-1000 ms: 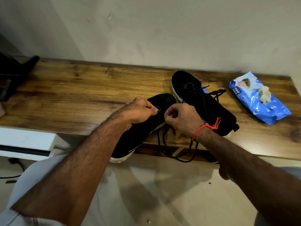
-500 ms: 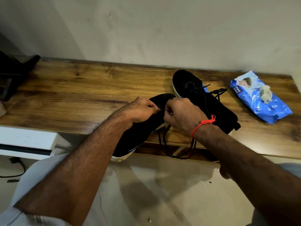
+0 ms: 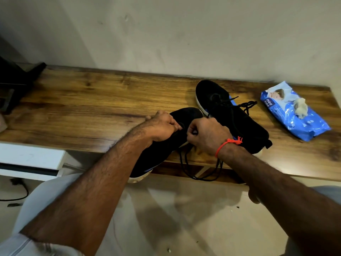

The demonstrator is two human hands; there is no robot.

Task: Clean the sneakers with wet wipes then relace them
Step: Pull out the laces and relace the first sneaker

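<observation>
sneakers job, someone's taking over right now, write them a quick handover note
Left hand: pinching at the near sneaker by its eyelets.
Right hand: pinching the black lace, which loops down over the table edge.
Near sneaker: heel overhanging the edge, lacing in progress.
Far sneaker: flat on the table, laced.
Wipes pack: far right, a crumpled wipe on top.
Left: finish lacing the near sneaker.

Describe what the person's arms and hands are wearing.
Both forearms are bare and hairy, with no gloves, watch or rings visible. The right hand has a thin red thread tied round its wrist, knotted with short loose ends. The left hand and its wrist wear nothing. A white sleeve shows at the left arm's upper end.
</observation>
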